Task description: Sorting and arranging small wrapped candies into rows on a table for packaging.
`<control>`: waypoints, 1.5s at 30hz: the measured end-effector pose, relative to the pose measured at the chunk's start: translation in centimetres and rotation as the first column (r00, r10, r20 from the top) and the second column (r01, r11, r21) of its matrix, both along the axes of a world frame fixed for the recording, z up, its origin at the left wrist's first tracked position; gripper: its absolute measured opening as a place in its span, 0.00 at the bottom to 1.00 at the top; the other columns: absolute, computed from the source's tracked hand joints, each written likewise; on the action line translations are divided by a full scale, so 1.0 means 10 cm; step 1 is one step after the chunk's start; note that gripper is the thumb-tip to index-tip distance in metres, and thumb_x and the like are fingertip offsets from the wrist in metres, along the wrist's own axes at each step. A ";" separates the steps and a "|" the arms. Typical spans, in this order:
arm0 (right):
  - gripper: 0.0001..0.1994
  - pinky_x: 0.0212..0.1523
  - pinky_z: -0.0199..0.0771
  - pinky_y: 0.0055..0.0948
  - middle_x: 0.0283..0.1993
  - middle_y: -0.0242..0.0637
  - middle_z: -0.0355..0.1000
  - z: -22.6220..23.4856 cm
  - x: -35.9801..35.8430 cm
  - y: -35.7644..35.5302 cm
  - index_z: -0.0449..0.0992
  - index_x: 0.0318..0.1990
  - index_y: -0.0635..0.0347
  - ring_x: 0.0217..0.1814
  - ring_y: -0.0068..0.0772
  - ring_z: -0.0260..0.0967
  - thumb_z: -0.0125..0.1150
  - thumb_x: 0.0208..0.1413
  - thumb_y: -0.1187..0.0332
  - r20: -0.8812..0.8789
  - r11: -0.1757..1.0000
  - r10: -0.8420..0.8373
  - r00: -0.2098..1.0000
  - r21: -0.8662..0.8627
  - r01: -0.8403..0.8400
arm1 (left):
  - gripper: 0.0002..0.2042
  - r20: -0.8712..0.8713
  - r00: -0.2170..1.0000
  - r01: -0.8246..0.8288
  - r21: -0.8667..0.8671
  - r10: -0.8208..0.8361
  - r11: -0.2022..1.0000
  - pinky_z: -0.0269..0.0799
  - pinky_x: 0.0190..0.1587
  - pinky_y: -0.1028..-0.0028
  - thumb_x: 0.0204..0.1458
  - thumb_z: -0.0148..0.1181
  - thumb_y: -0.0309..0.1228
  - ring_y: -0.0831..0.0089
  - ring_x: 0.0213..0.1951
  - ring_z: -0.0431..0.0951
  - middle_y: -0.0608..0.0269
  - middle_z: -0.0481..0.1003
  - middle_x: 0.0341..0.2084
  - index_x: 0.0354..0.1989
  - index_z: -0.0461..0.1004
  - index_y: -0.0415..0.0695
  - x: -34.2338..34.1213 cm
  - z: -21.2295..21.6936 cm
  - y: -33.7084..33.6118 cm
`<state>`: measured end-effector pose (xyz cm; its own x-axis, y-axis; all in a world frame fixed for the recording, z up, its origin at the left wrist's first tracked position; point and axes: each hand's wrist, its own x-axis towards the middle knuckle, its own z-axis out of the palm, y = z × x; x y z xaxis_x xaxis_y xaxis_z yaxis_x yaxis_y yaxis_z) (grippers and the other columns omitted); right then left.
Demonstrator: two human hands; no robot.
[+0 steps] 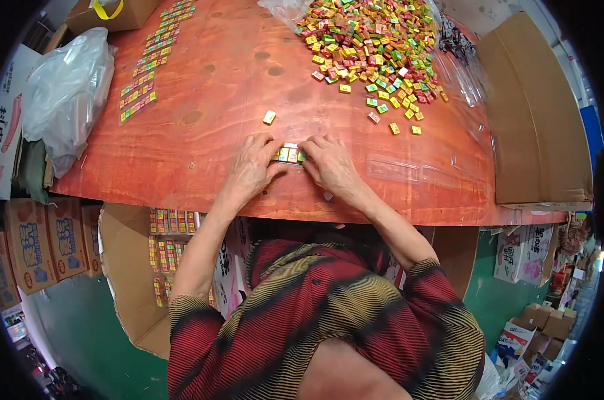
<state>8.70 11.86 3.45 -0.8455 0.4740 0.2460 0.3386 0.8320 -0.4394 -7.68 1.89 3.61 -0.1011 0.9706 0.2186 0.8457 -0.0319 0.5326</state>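
At the centre of the frame a short row of small wrapped cubes (289,154) is pressed between the left hand (252,168) and the right hand (330,165), both laid flat on the red-brown table (202,133) near its lower edge. The fingers of each hand are curled in against the ends of the row, so that the cubes are squeezed together into one line; the hands are narrowly set, with only the row between them. The cubes appear to be held this way so that they stay aligned and touching side by side. A single yellow cube (269,117) lies apart, just above the left hand. At the upper right a loose heap of cubes (372,50) in yellow, green, red and orange is spread on clear plastic, within reach of the right hand. At the upper left, finished strips of cubes (145,67) are laid end to end in a long column, well apart from the hands. A clear plastic bag (69,93) sits at the left edge. Below the table an open cardboard box (125,280) with stacked strips inside is partly seen. How many cubes the row holds cannot be told, since its ends are covered by fingertips, and the thumbs are largely hidden.
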 end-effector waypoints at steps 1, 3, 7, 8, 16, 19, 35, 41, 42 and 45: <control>0.15 0.43 0.61 0.36 0.37 0.38 0.67 0.00 0.02 0.00 0.69 0.41 0.61 0.41 0.41 0.61 0.57 0.41 0.72 0.002 1.000 0.001 1.000 -0.001 -0.001 | 0.22 -0.010 1.000 -0.002 0.002 0.002 1.000 0.63 0.47 0.66 0.35 0.64 0.31 0.58 0.45 0.65 0.56 0.67 0.41 0.42 0.69 0.40 0.00 -0.01 -0.01; 0.15 0.43 0.60 0.36 0.38 0.37 0.67 0.07 0.04 -0.01 0.69 0.41 0.60 0.41 0.41 0.61 0.57 0.42 0.72 -0.025 0.997 0.013 1.000 -0.071 -0.015 | 0.21 -0.017 1.000 -0.010 0.006 0.010 1.000 0.63 0.47 0.66 0.35 0.64 0.31 0.58 0.45 0.65 0.56 0.67 0.40 0.42 0.69 0.40 -0.01 -0.01 -0.02; 0.15 0.42 0.60 0.35 0.38 0.37 0.67 0.07 0.08 -0.04 0.70 0.42 0.58 0.42 0.40 0.61 0.56 0.43 0.71 -0.071 0.999 -0.031 0.997 0.010 0.032 | 0.20 -0.029 0.999 -0.014 0.016 0.014 1.000 0.64 0.46 0.66 0.35 0.64 0.31 0.58 0.44 0.66 0.57 0.67 0.39 0.40 0.70 0.41 0.02 0.01 -0.04; 0.12 0.41 0.59 0.35 0.36 0.36 0.66 0.01 0.07 -0.07 0.70 0.39 0.59 0.40 0.38 0.61 0.54 0.43 0.71 -0.074 0.997 -0.005 0.997 0.079 0.011 | 0.20 -0.028 1.000 -0.010 0.016 0.010 1.000 0.64 0.46 0.66 0.35 0.64 0.31 0.58 0.44 0.66 0.57 0.67 0.39 0.40 0.70 0.41 0.02 0.00 -0.03; 0.12 0.40 0.60 0.36 0.38 0.39 0.67 -0.02 0.15 0.00 0.72 0.41 0.59 0.40 0.39 0.62 0.54 0.45 0.75 -0.245 0.992 -0.075 0.967 0.076 0.097 | 0.22 -0.055 0.998 -0.002 0.020 0.003 1.000 0.62 0.48 0.65 0.36 0.63 0.31 0.56 0.46 0.64 0.55 0.66 0.43 0.43 0.68 0.40 0.00 0.03 -0.09; 0.14 0.38 0.63 0.34 0.39 0.42 0.67 0.14 0.42 0.13 0.72 0.42 0.59 0.39 0.42 0.63 0.54 0.44 0.77 -0.236 0.961 -0.271 0.933 -0.009 0.277 | 0.26 -0.157 0.985 -0.060 0.069 0.070 0.996 0.57 0.52 0.59 0.39 0.62 0.32 0.53 0.52 0.60 0.53 0.63 0.48 0.49 0.64 0.41 0.12 0.02 -0.13; 0.15 0.39 0.66 0.37 0.41 0.46 0.64 0.22 0.26 -0.20 0.67 0.44 0.61 0.42 0.48 0.64 0.50 0.45 0.76 -0.272 0.984 -0.071 0.960 -0.176 0.023 | 0.23 -0.415 0.892 -0.227 -0.065 0.180 0.972 0.47 0.57 0.53 0.49 0.52 0.33 0.54 0.59 0.52 0.53 0.57 0.56 0.54 0.60 0.45 -0.33 -0.03 -0.40; 0.13 0.33 0.64 0.38 0.36 0.45 0.63 -0.09 1.10 0.10 0.68 0.38 0.62 0.35 0.46 0.63 0.53 0.41 0.73 -0.033 0.841 -0.492 0.870 0.242 0.484 | 0.25 -0.329 0.936 -0.084 0.129 0.122 0.988 0.49 0.56 0.53 0.46 0.53 0.31 0.49 0.58 0.53 0.47 0.57 0.55 0.55 0.58 0.41 0.04 -0.09 -0.20; 0.12 0.32 0.64 0.39 0.35 0.45 0.63 -0.25 1.09 0.08 0.68 0.36 0.63 0.33 0.46 0.62 0.53 0.40 0.73 0.006 0.854 -0.488 0.873 0.211 0.476 | 0.26 -0.257 0.966 0.027 0.135 0.009 0.990 0.49 0.57 0.53 0.45 0.55 0.31 0.50 0.58 0.53 0.46 0.57 0.54 0.54 0.59 0.41 0.25 -0.12 -0.10; 0.09 0.32 0.64 0.40 0.33 0.47 0.63 -0.16 0.78 -0.12 0.67 0.32 0.65 0.33 0.47 0.62 0.52 0.40 0.72 -0.080 0.883 -0.435 0.897 0.155 0.442 | 0.27 -0.319 0.943 0.108 0.010 -0.099 0.994 0.45 0.57 0.50 0.44 0.56 0.34 0.48 0.59 0.51 0.48 0.57 0.55 0.55 0.59 0.41 0.81 0.03 -0.01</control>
<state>16.55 10.63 1.89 -0.5480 0.7434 0.3835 0.6702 0.6646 -0.3304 0.39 1.84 3.92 0.0787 0.9654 0.2487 0.9621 -0.1389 0.2346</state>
